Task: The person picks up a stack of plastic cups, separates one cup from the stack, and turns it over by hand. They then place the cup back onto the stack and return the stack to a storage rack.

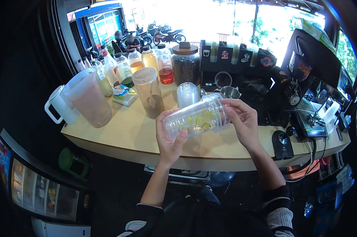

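Observation:
A stack of clear plastic cups (196,118) with a green and yellow print lies sideways above the wooden counter (127,134). My left hand (168,140) grips the stack at its closed bottom end. My right hand (241,120) holds the rim end, fingers curled on the topmost cup. Just behind stands another upright stack of clear cups (186,94).
On the counter: a lidded container with brown powder and a spoon (149,91), a large measuring jug (88,98), a white pitcher (60,107), several syrup bottles (125,67), a jar of coffee beans (185,63). An espresso machine (312,102) and a metal milk jug (230,93) stand right.

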### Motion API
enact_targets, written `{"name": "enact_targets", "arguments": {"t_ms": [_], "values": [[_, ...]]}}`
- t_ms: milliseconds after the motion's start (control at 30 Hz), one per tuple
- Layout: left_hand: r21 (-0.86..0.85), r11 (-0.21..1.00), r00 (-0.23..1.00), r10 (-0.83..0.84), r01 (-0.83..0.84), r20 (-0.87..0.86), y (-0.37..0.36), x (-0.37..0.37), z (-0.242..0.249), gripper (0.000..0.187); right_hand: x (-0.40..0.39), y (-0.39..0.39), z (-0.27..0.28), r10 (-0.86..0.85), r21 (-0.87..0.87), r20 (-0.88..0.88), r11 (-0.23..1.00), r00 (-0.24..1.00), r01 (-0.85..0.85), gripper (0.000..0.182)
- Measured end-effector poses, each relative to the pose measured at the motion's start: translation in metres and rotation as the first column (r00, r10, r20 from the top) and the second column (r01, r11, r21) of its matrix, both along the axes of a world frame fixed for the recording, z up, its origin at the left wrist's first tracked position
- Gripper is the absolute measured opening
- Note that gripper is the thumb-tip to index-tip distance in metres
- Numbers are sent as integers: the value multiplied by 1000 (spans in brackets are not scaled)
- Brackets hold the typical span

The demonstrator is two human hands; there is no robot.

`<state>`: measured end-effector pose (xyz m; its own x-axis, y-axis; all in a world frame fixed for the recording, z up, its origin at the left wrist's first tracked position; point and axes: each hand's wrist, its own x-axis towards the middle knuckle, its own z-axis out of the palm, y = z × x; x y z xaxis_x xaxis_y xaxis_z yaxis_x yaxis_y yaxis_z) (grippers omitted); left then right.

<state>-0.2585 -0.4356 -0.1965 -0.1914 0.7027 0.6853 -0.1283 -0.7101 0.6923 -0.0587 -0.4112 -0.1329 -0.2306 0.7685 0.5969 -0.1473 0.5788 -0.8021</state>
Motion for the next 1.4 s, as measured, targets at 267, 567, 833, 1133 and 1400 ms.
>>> {"name": "enact_targets", "arguments": {"t_ms": [267, 567, 833, 1133, 1400], "values": [[-3, 1000, 1000, 30, -30, -6, 2, 6, 0, 60, -8, -5, -8, -15, -63, -42, 998, 999, 12, 33], [-158, 985, 990, -55, 75, 130, -3, 13, 0, 55, -2, -3, -7, -16, -36, -59, 999, 998, 13, 33], [-248, 966, 987, -35, 73, 155, -1, 15, -2, 45, -7, -2, -19, -80, 71, -34, 994, 996, 82, 31], [-347, 923, 973, -96, 167, 211, -1, 16, -4, 41, -14, -2, -30, -93, 137, -37, 986, 995, 97, 31], [-218, 976, 996, 9, 10, 89, -1, 23, -8, 48, -10, 2, -19, -17, -41, -69, 999, 997, 14, 33]]}}
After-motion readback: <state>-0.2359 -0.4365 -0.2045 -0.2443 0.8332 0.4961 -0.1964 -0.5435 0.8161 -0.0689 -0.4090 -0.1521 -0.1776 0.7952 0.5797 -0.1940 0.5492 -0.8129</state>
